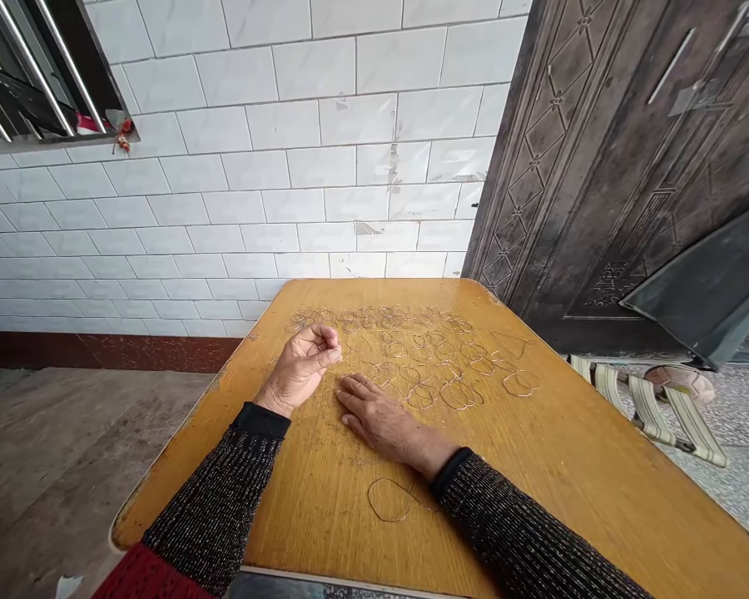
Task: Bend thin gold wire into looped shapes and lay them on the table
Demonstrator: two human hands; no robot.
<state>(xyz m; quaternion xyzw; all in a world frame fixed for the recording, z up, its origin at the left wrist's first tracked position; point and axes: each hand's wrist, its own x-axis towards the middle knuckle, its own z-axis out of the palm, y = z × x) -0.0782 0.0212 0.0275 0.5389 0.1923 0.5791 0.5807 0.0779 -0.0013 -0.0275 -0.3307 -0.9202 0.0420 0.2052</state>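
Left hand [305, 366] near-pinched, any hold unclear; right hand [380, 416] flat on counter [324, 516], fingers extended, nothing visible gripped, nearer the main wire loops [458, 407], spread crosswise just beyond it.

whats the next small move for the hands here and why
Probably lift the right hand and ease it back toward the lone wire loop: it lies apart from the other loops, on the near part of the table, and the right sleeve partly hides it.
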